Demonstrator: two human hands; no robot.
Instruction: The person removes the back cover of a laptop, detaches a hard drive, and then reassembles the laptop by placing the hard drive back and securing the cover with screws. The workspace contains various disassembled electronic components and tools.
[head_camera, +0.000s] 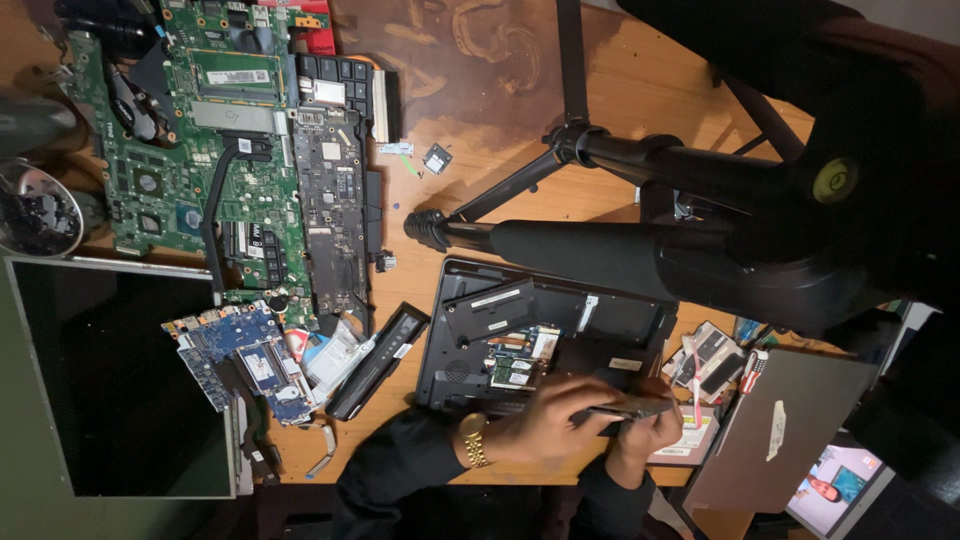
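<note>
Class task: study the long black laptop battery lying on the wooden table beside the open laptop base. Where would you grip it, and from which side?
Grip the long black battery bar across its narrow width near the middle, coming from above. It lies flat and slanted on the wooden table, with circuit boards close on one side and the black laptop base on the other, so its top is the open approach.

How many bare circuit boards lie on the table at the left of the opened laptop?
3, as far as I can tell: a large green board at top left, a long dark board beside it, and a small blue board below them. More may be hidden underneath.
</note>
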